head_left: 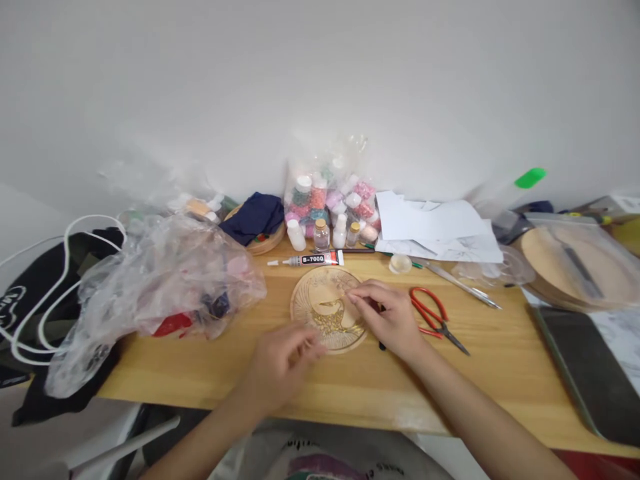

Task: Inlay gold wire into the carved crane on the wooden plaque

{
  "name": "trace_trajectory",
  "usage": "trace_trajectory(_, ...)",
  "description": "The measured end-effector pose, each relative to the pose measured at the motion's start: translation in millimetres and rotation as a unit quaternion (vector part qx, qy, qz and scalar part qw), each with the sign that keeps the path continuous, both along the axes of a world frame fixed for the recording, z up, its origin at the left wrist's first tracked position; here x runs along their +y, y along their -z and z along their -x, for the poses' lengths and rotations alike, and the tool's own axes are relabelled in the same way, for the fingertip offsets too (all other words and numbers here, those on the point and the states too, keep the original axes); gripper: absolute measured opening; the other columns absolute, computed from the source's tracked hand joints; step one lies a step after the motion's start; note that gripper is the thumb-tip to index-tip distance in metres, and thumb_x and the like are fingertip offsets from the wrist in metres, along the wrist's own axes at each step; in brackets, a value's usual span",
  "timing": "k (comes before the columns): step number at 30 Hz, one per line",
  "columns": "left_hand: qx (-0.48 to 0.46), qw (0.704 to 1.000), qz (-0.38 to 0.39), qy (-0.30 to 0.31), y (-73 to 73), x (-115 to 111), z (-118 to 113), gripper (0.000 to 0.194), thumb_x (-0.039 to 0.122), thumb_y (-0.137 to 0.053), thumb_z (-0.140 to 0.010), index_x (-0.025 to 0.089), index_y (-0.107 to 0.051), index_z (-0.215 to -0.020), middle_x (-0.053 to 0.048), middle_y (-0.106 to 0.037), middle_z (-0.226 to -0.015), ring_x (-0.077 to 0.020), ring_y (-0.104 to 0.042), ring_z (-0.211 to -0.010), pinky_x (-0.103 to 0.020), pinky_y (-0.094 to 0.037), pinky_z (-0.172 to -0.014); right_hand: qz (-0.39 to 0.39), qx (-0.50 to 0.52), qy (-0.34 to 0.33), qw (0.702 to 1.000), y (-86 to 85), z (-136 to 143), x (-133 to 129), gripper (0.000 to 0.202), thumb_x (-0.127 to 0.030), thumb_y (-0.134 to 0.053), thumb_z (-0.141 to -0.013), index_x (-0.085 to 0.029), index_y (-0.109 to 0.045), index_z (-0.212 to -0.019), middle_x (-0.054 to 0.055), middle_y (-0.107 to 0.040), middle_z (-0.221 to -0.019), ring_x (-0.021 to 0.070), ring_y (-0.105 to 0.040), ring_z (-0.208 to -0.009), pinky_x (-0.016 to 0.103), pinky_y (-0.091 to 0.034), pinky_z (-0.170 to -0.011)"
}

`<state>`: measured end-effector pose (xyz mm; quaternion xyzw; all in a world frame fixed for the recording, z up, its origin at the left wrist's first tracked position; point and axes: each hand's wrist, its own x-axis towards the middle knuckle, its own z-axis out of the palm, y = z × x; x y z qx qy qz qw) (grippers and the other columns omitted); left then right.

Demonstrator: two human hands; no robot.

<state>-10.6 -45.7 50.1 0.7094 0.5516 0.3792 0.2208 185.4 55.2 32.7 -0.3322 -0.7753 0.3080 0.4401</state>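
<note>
A round wooden disc (305, 292) lies flat on the table, with fine dark lines and a gold pattern (336, 320) across its middle and lower part. Over the disc's right edge, my right hand (387, 313) pinches thumb and forefinger together; what they hold, if anything, is too small to make out. My left hand (285, 360) is at the disc's lower left, its fingers curled and smeared by motion. Just behind the disc lies a glue tube (315, 259) marked B-7000, its cap off beside the nozzle. Red-handled scissors (440, 320) rest right of my right hand.
Small bottles (321, 235) and a clear bag of coloured jars (325, 187) stand at the back. White papers (435, 223) lie behind a small clear cup (400, 264) and a craft knife (465, 285). A crumpled plastic bag (165, 273) covers the left; a phone (590, 373) lies right.
</note>
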Motion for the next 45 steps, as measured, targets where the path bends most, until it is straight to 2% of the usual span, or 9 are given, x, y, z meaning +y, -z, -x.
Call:
trace_trajectory(3,-0.206,0.957,0.198,-0.047,2.8,13,5,0.042,0.049,-0.062,-0.087,0.014,-0.068,-0.108,-0.006,-0.073,-0.082,-0.013,-0.063,-0.057,-0.024,-0.05,-0.053,-0.054,0.01,-0.015,0.998,-0.6,2,-4,0.014,-0.016,-0.059,-0.091,-0.018,-0.073,-0.087,0.005,-0.073,-0.074,0.0135,-0.066,-0.065,0.024,-0.052,-0.057)
trace_trajectory(8,-0.278,0.926,0.257,-0.008,3.2,37,0,0.057,0.067,-0.054,-0.084,0.013,-0.07,-0.093,-0.006,-0.071,-0.072,-0.0119,-0.06,-0.05,-0.023,-0.045,-0.048,-0.091,-0.006,-0.03,0.995,1.1,4,-10,0.016,-0.015,-0.057,-0.092,-0.019,-0.073,-0.093,0.006,-0.073,-0.078,0.0145,-0.069,-0.07,0.025,-0.055,-0.063)
trace_trajectory(11,-0.293,0.915,0.277,0.0,0.1,41,-4,0.054,0.063,-0.049,-0.089,0.014,-0.066,-0.075,-0.005,-0.066,-0.062,-0.011,-0.057,-0.048,-0.022,-0.044,-0.047,-0.135,-0.029,-0.018,0.99,2.0,3,-11,0.018,-0.014,-0.054,-0.093,-0.019,-0.071,-0.095,0.006,-0.074,-0.082,0.0143,-0.07,-0.073,0.024,-0.056,-0.064)
trace_trajectory(16,-0.277,0.918,0.283,0.003,-2.0,44,-4,0.047,0.058,-0.054,-0.089,0.015,-0.062,-0.071,-0.001,-0.06,-0.058,-0.0097,-0.054,-0.047,-0.021,-0.042,-0.046,-0.165,-0.056,-0.014,0.985,3.4,1,-10,0.017,-0.012,-0.053,-0.093,-0.018,-0.069,-0.094,0.007,-0.074,-0.083,0.0142,-0.069,-0.073,0.024,-0.055,-0.064)
trace_trajectory(24,-0.216,0.948,0.235,-0.006,-0.3,40,-3,0.041,0.052,-0.051,-0.093,0.017,-0.061,-0.074,0.002,-0.057,-0.061,-0.0099,-0.052,-0.053,-0.021,-0.044,-0.051,0.037,-0.038,-0.061,0.997,1.8,2,-8,0.017,-0.021,-0.057,-0.091,-0.017,-0.07,-0.081,0.003,-0.069,-0.07,0.0112,-0.059,-0.059,0.023,-0.046,-0.057)
trace_trajectory(30,-0.217,0.949,0.229,0.013,0.4,39,1,0.046,0.058,-0.049,-0.093,0.017,-0.061,-0.075,0.001,-0.059,-0.06,-0.0094,-0.052,-0.05,-0.022,-0.046,-0.051,0.236,0.015,-0.081,0.968,0.0,4,-8,0.021,-0.033,-0.064,-0.087,-0.015,-0.073,-0.079,0.0,-0.063,-0.061,0.0072,-0.045,-0.049,0.02,-0.035,-0.046)
trace_trajectory(36,-0.205,0.953,0.221,0.028,6.7,33,8,0.037,0.048,-0.049,-0.095,0.017,-0.065,-0.086,0.001,-0.063,-0.068,-0.0087,-0.056,-0.049,-0.02,-0.045,-0.047,0.088,-0.008,-0.097,0.991,0.9,4,-9,0.013,-0.018,-0.061,-0.09,-0.015,-0.074,-0.086,0.002,-0.068,-0.072,0.0088,-0.056,-0.059,0.021,-0.044,-0.056)
trace_trajectory(40,-0.176,0.96,0.217,0.019,7.1,31,7,0.035,0.045,-0.054,-0.093,0.016,-0.065,-0.076,0.002,-0.06,-0.062,-0.0074,-0.052,-0.047,-0.019,-0.043,-0.047,-0.023,-0.04,-0.129,0.991,3.5,3,-10,0.017,-0.018,-0.055,-0.095,-0.015,-0.072,-0.093,0.005,-0.07,-0.078,0.0126,-0.064,-0.071,0.024,-0.049,-0.064)
trace_trajectory(45,-0.169,0.968,0.183,0.044,4.8,33,2,0.028,0.033,-0.06,-0.09,0.016,-0.065,-0.068,0.003,-0.058,-0.057,-0.0068,-0.051,-0.049,-0.018,-0.04,-0.048,0.0,-0.027,-0.152,0.988,2.4,4,-11,0.015,-0.017,-0.057,-0.094,-0.014,-0.072,-0.091,0.005,-0.069,-0.074,0.0113,-0.062,-0.067,0.022,-0.047,-0.061)
